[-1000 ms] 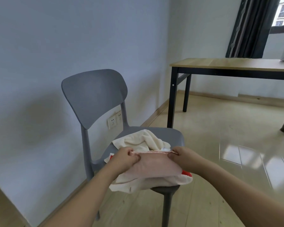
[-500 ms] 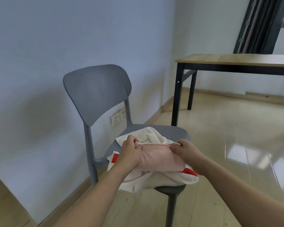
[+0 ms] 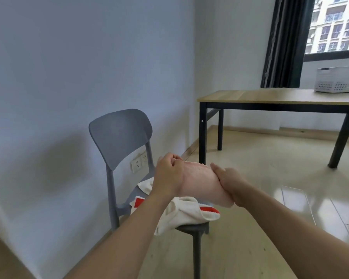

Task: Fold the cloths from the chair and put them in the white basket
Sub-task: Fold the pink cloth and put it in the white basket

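Observation:
A folded pink cloth (image 3: 199, 183) hangs in the air above the grey chair (image 3: 121, 137). My left hand (image 3: 168, 176) grips its left edge and my right hand (image 3: 229, 184) grips its right edge. On the chair seat lies a cream cloth with red stripes (image 3: 181, 213), partly draped over the front edge. Another cream cloth (image 3: 146, 185) peeks out behind my left hand. The white basket (image 3: 338, 79) stands on the wooden table (image 3: 270, 96) at the far right.
The table has black legs and stands against the wall right of the chair. A dark curtain (image 3: 282, 41) and a window are behind it. Wall sockets (image 3: 138, 163) sit behind the chair. Glossy floor stretches between chair and table.
Both hands have lifted the pink cloth off the pile on the chair. The view has swung up and right, bringing the basket into sight.

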`<state>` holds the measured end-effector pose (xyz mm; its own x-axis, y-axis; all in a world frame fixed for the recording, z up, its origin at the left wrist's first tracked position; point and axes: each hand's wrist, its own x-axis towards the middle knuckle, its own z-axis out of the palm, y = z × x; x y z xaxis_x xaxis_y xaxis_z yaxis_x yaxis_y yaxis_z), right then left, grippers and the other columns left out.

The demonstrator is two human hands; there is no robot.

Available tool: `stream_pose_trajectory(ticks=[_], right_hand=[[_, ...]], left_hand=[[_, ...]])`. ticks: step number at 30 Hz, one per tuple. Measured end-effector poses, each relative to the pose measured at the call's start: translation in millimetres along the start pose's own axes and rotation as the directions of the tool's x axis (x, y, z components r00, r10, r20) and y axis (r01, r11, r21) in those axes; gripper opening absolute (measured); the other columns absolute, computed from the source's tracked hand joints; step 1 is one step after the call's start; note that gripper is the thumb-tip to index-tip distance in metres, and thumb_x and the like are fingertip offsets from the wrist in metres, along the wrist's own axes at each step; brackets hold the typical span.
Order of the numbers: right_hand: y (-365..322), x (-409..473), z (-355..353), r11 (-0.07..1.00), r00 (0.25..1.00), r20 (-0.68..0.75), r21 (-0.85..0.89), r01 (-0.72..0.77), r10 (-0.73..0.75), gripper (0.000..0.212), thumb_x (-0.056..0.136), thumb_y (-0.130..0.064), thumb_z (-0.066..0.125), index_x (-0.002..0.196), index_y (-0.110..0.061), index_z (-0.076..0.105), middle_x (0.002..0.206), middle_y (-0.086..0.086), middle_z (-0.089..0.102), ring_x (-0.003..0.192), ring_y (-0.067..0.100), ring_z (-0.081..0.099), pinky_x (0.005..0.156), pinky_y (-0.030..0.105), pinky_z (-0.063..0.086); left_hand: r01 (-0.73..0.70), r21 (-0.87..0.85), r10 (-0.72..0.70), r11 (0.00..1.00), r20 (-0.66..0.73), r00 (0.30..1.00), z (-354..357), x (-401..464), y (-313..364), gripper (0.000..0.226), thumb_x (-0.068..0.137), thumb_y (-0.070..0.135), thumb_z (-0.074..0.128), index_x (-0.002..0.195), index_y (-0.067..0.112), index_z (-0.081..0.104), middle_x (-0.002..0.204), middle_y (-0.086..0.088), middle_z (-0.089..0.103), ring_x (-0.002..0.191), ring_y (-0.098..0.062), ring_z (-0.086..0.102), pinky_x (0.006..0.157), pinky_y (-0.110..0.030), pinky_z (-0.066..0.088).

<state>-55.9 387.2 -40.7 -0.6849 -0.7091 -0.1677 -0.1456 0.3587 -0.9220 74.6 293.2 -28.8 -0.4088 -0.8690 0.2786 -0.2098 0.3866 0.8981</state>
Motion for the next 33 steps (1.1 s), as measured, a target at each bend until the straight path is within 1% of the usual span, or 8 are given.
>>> stream_pose_trajectory(ticks=[1,4,8,14,22,25,28,33], right_hand=[[0,-3,-2,0.999,0.999,-0.029,0.0,0.043,-0.043,0.048,0.097,-0.05,0.038,0.086,-0.01,0.062,0.083,0.011,0.065,0.074,0.022,0.061,0.07,0.035,0.049],[0,-9,-8,0.99,0.977,-0.16,0.003,0.143,-0.141,0.046,0.095,-0.049,0.045,0.081,-0.009,0.062,0.079,0.011,0.066,0.075,0.025,0.062,0.072,0.037,0.05],[2,-10,-12,0.972,0.927,-0.294,-0.019,0.235,-0.23,0.043,0.093,-0.049,0.048,0.077,-0.012,0.062,0.079,0.008,0.065,0.078,0.026,0.061,0.074,0.037,0.048],[3,1,-11,0.966,0.918,-0.313,0.005,0.258,-0.244,0.042,0.094,-0.047,0.048,0.076,-0.012,0.063,0.079,0.007,0.064,0.076,0.024,0.059,0.074,0.038,0.047],[11,110,10,0.99,0.964,-0.231,0.025,0.142,-0.132,0.032,0.095,-0.034,0.046,0.076,-0.011,0.055,0.073,0.007,0.056,0.07,0.023,0.052,0.065,0.032,0.04],[31,175,26,0.993,0.976,-0.216,0.104,0.051,-0.028,0.034,0.092,-0.032,0.049,0.067,-0.011,0.044,0.066,0.007,0.046,0.066,0.023,0.045,0.063,0.032,0.035],[33,224,30,0.974,0.972,-0.216,0.22,-0.048,0.096,0.038,0.091,-0.036,0.052,0.063,-0.015,0.038,0.061,0.006,0.037,0.062,0.021,0.038,0.062,0.03,0.033],[-32,252,-16,0.954,0.935,-0.269,0.249,-0.164,0.231,0.045,0.09,-0.033,0.055,0.055,-0.016,0.032,0.055,0.002,0.031,0.055,0.02,0.03,0.057,0.029,0.027]], left_hand=[[0.001,0.043,-0.001,0.999,-0.002,1.0,1,-2,1,0.013,0.093,0.023,0.044,0.092,0.02,0.056,0.105,-0.003,0.059,0.087,-0.012,0.055,0.062,-0.022,0.039],[-0.014,0.163,0.012,0.986,0.012,1.0,3,-6,0,0.024,0.094,0.042,0.05,0.095,0.019,0.053,0.094,0.003,0.057,0.084,-0.01,0.053,0.06,-0.021,0.036],[-0.089,0.199,0.107,0.976,-0.082,0.991,7,-9,-2,0.021,0.098,0.028,0.051,0.081,0.015,0.051,0.079,0.004,0.055,0.076,-0.01,0.05,0.058,-0.015,0.033],[-0.133,0.204,0.156,0.97,-0.1,0.983,13,-6,-4,0.018,0.1,0.024,0.047,0.098,0.011,0.058,0.091,0.004,0.057,0.083,-0.009,0.052,0.07,-0.016,0.037],[-0.044,0.288,0.066,0.956,-0.065,0.996,45,78,-52,0.021,0.1,0.013,0.04,0.097,0.008,0.06,0.094,0.001,0.059,0.085,-0.011,0.052,0.061,-0.014,0.034],[0.037,0.345,-0.032,0.938,-0.02,0.999,73,126,-90,0.02,0.097,0.009,0.036,0.091,0.013,0.055,0.097,-0.003,0.059,0.083,-0.016,0.052,0.063,-0.025,0.035],[0.082,0.393,-0.108,0.916,0.045,0.993,100,165,-111,0.018,0.091,0.007,0.035,0.088,0.013,0.051,0.096,-0.003,0.056,0.082,-0.019,0.052,0.058,-0.025,0.034],[-0.016,0.496,-0.059,0.868,0.136,0.989,107,219,-41,0.019,0.091,0.004,0.035,0.095,0.01,0.053,0.096,0.0,0.051,0.083,-0.018,0.05,0.068,-0.025,0.037]])
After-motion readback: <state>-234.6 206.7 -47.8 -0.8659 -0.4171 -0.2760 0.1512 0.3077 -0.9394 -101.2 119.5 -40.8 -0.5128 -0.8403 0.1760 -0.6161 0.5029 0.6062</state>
